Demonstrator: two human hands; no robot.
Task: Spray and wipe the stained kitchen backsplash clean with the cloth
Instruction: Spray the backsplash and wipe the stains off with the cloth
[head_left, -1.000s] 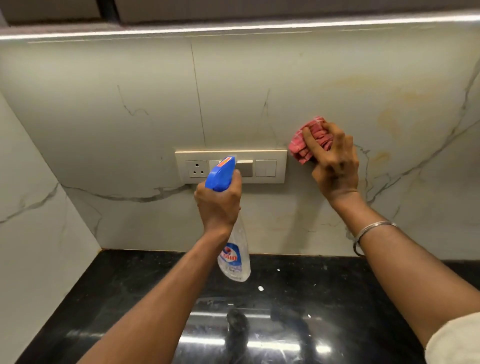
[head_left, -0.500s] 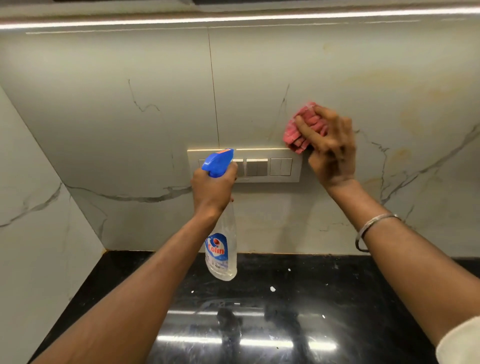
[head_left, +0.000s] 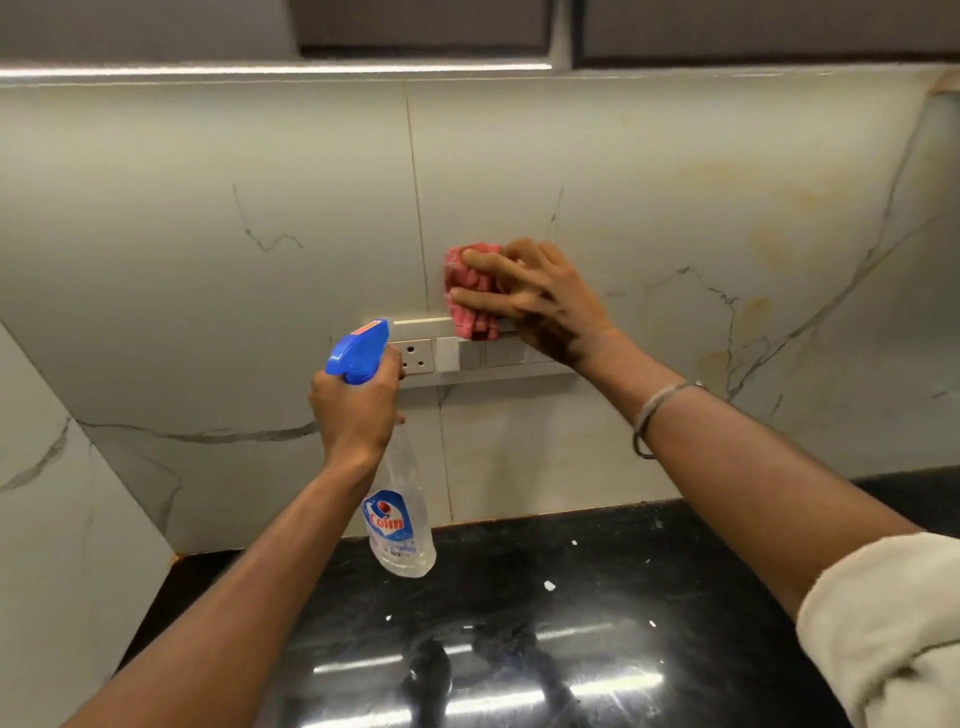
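Two marble-veined wall panels form the backsplash (head_left: 675, 218), yellow-stained at 2 o'clock, above glossy black counter (head_left: 519, 623). Right hand (head_left: 540, 296) presses crumpled pink cloth (head_left: 470, 291) flat; left hand (head_left: 358, 410) grips clear spray bottle (head_left: 397, 509).

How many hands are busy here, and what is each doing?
2. The left hand holds a spray bottle upright in front of the socket panel. The right hand presses a pink cloth on the wall just above that panel.

Both arms raised, fingers (head_left: 483, 260) clenched
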